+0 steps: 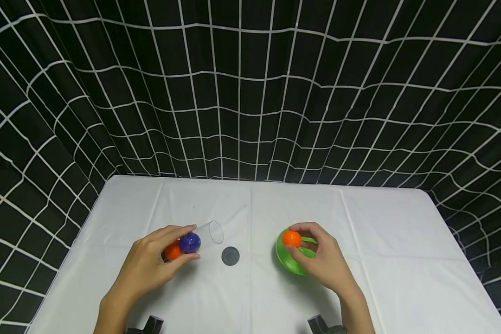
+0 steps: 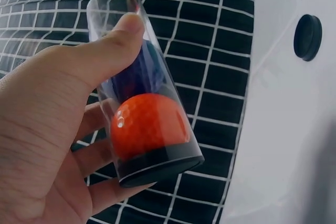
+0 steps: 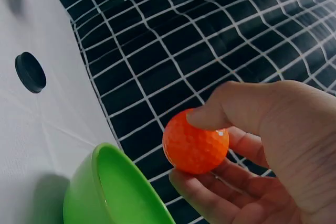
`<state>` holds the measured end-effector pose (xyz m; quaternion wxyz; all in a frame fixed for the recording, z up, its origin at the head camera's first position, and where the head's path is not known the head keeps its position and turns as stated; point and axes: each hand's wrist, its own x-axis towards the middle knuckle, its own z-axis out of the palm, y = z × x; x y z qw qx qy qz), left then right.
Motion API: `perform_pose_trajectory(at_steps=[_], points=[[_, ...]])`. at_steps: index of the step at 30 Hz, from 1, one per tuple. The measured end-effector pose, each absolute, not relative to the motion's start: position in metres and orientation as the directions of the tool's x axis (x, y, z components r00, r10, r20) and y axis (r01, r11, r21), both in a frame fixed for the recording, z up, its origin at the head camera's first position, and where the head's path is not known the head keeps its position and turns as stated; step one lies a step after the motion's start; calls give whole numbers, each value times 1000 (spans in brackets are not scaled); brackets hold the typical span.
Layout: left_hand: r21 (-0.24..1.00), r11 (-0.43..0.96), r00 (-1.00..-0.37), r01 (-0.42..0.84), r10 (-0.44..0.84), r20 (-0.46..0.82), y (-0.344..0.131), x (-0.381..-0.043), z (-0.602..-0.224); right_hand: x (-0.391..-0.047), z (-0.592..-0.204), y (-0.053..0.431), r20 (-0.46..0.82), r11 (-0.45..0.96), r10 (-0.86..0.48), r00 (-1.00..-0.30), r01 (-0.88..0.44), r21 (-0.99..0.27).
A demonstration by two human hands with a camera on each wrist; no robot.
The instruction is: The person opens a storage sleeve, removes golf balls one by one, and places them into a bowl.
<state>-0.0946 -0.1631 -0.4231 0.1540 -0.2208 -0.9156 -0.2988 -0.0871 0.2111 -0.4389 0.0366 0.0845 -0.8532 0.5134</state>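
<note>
My left hand grips a clear plastic tube with a black base, tilted with its open end to the right in the head view. Inside lie an orange golf ball at the base and a dark blue ball on top of it. My right hand pinches another orange golf ball between thumb and fingers. It is held over a green bowl; the right wrist view shows the ball beside and above the rim. The bowl's bottom is mostly hidden by that hand.
A round black cap lies on the white-covered table between the two hands. Black cloth with a white grid hangs behind the table and along its sides.
</note>
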Motion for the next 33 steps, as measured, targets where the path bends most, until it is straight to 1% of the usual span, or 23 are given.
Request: perform_pose_trajectory(at_steps=[6, 12, 18, 24, 28, 33], points=[[466, 742, -861, 482, 302, 410, -166, -96, -427, -94, -442, 217, 138, 494, -127, -982, -183, -850], [481, 732, -864, 483, 307, 400, -161, -103, -426, -102, -440, 228, 203, 624, -94, -975, -217, -751], [464, 759, -876, 456, 292, 384, -169, -100, -424, -105, -451, 218, 188, 638, -150, -971, -240, -732], [468, 745, -873, 475, 333, 356, -172, -99, -427, -96, -458, 212, 171, 672, -145, -974, -224, -706], [472, 732, -866, 491, 352, 355, -167, -100, -429, -95, -458, 217, 164, 689, -142, -976, -216, -692], [467, 724, -858, 508, 378, 347, -161, -99, -431, -92, -458, 219, 209, 713, -131, -969, -239, -660]])
